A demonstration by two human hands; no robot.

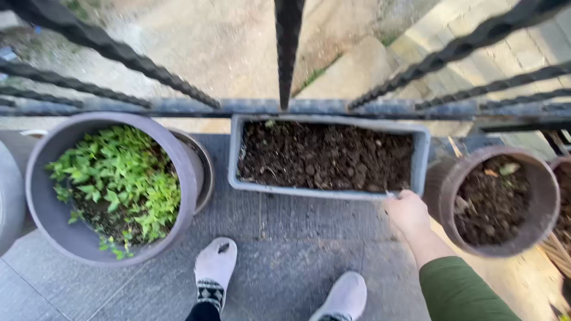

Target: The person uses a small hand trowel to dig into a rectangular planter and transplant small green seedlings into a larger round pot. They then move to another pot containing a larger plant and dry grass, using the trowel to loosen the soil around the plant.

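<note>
The right hand (407, 211), fingers curled over the near rim at the five o'clock corner of the grey rectangular planter (328, 192), grips a trough full of bare, unplanted soil, with a leafy round pot (53, 214) at nine o'clock.

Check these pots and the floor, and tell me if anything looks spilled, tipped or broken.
Nothing stands out. The round pot of green plants, the long soil-filled planter and the brown pot all sit upright, with no soil on the floor. The right hand touches the planter's near rim.
</note>
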